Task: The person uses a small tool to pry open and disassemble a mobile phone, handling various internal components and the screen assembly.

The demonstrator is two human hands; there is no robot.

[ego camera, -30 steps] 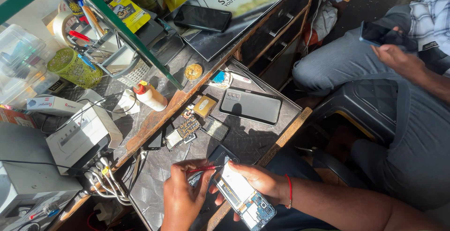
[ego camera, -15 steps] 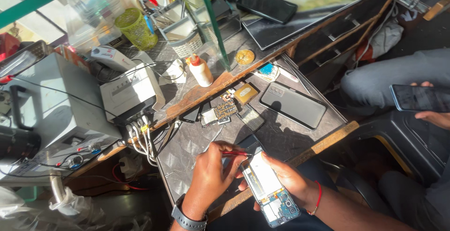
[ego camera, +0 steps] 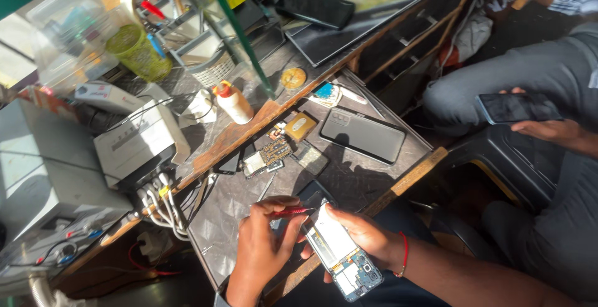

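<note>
since half a second ago the view has been shifted, so that the grey box with white cables [ego camera: 140,145] is seen further left and the seated co-worker's hand with a dark phone [ego camera: 514,107] has come fully into the right side; the person's own hands have hardly been moved. the metal bench [ego camera: 230,220] is spread with a face-down black phone [ego camera: 362,135], a small circuit board [ego camera: 274,152] and a white bottle with a red cap [ego camera: 233,102]. the opened phone [ego camera: 341,254] is held over the near edge of the bench, back cover off, its white battery and blue board exposed. it is judged light and stiff but fragile inside, so it is best taken by its long edges, never across the bare board. the right hand [ego camera: 367,238] is cupped under it, fingers wrapped round one edge, wrist bent inward. the left hand [ego camera: 265,244] is pinched on a thin red-handled tool [ego camera: 293,211], whose tip is laid at the phone's upper end.
</note>
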